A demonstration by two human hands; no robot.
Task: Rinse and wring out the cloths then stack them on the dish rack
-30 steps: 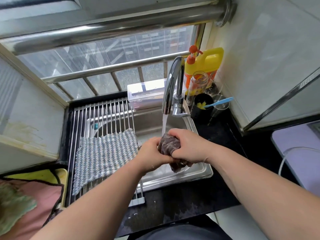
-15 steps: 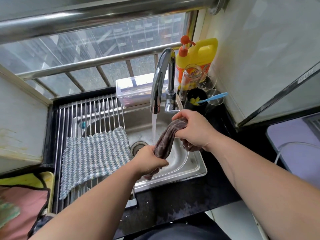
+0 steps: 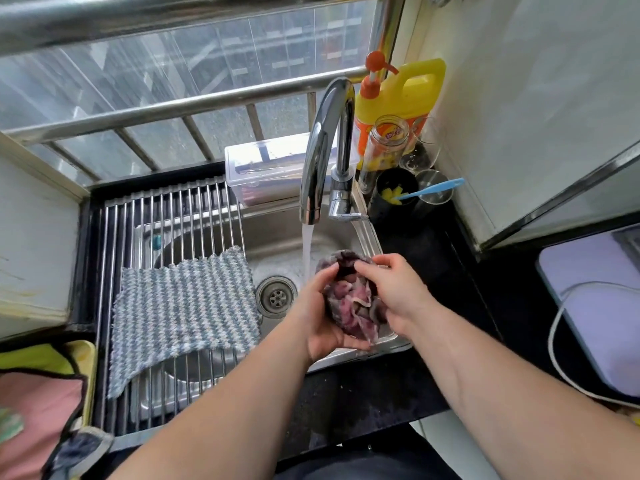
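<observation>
A wet purple cloth [image 3: 349, 299] is bunched between my two hands over the steel sink [image 3: 277, 247], just right of the water stream. My left hand [image 3: 320, 315] cups it from below and the left, thumb at its top edge. My right hand [image 3: 394, 292] grips it from the right, fingers pinching the top fold. A blue-and-white striped cloth [image 3: 183, 306] lies flat on the roll-up dish rack [image 3: 166, 213] across the sink's left half. The chrome faucet [image 3: 325, 147] is running.
A yellow soap bottle [image 3: 401, 95], a jar [image 3: 384, 147], glasses and a black cup with a blue brush [image 3: 429, 192] crowd the back right corner. A clear plastic box [image 3: 266, 171] stands behind the sink. Pink and yellow cloths [image 3: 38, 403] lie at the left. A white cable [image 3: 561, 341] loops at right.
The purple cloth was stretched out as a twisted rope between my hands; now it is gathered into a loose bunch, with both hands close together beside the stream.
</observation>
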